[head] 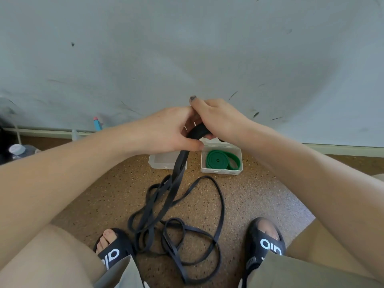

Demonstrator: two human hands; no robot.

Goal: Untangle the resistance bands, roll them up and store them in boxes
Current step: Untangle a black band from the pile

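Note:
A long black resistance band lies in loose tangled loops on the speckled floor between my feet. One end rises to my hands, held above the boxes. My left hand grips the band's upper end, and my right hand curls around the same small black coil from the other side. Two clear plastic boxes stand by the wall. The right box holds a rolled green band. The left box is partly hidden behind my left hand and the hanging band.
A scuffed white wall with a baseboard runs just behind the boxes. My feet in black slides flank the band loops. A bottle and other small items stand at the far left by the wall.

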